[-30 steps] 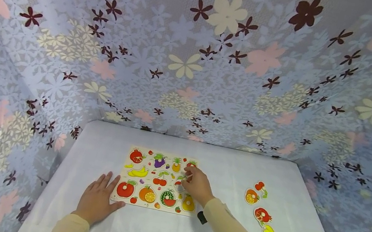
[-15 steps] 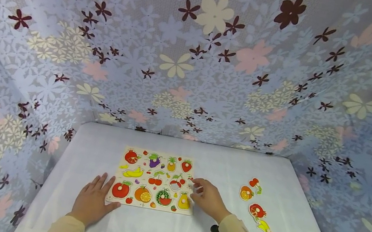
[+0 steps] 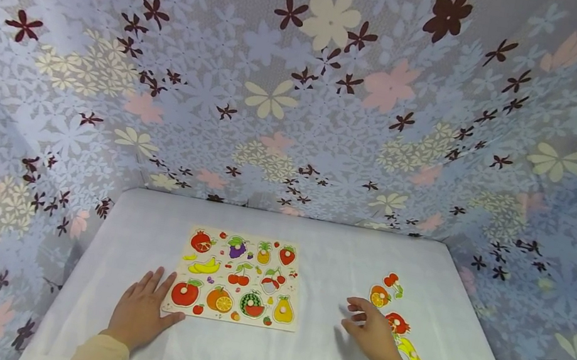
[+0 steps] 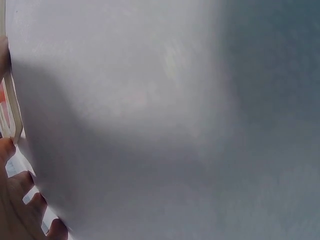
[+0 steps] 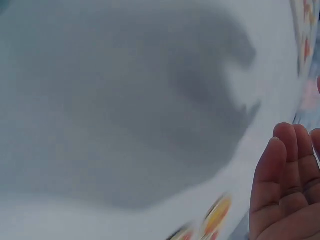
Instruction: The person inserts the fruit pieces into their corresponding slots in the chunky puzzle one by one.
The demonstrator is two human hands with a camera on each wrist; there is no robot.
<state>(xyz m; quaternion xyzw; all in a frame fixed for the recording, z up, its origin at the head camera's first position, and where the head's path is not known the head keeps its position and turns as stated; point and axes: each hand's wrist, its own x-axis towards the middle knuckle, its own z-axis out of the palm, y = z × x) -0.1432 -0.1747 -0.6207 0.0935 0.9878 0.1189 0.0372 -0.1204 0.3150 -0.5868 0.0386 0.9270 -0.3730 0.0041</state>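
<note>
A fruit puzzle board (image 3: 223,281) lies on the white table, with several knobbed fruit pieces in its slots. My left hand (image 3: 140,311) rests flat at its left edge, fingers spread and thumb by the lower left corner. In the left wrist view, the hand (image 4: 20,210) shows only partly, at the board's edge. To the right, my right hand (image 3: 371,334) hovers over the cloth with loosely bent fingers, holding nothing. Close by lie an orange piece (image 3: 379,296), a cherry piece (image 3: 394,280), a pomegranate piece (image 3: 397,323) and a banana piece (image 3: 410,355), partly covered by the hand.
White cloth (image 3: 333,257) covers the table. Flower-patterned curtains (image 3: 272,139) rise behind it and along both sides. In the right wrist view, the hand's shadow (image 5: 150,110) falls on the cloth.
My right hand has left the board's right side and moved right, to beside the loose pieces. The left hand stays at the board's edge. The head view has shifted slightly.
</note>
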